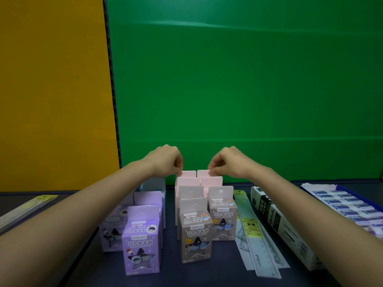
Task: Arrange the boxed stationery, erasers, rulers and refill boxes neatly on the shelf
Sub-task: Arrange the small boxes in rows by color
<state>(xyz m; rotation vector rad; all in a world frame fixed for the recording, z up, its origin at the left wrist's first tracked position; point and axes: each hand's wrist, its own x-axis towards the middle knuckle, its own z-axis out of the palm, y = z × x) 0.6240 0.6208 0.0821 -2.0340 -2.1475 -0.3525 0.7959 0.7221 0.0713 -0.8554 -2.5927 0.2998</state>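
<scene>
Two pink boxes stand side by side at the back of the middle row. My left hand (165, 159) pinches the hang tab of the left pink box (189, 174). My right hand (224, 161) pinches the tab of the right pink box (204, 173). In front of them stand more pink boxes (213, 180) and taupe sharpener boxes (195, 228). Purple boxes (141, 241) form a row to the left. Packaged rulers (251, 235) lie flat to the right, beside long white refill boxes (279, 224).
A blue tray of erasers (348, 201) sits at the far right of the dark shelf surface (87, 255). Another packaged ruler (27, 206) lies at the far left. A green panel and a yellow panel stand behind the shelf.
</scene>
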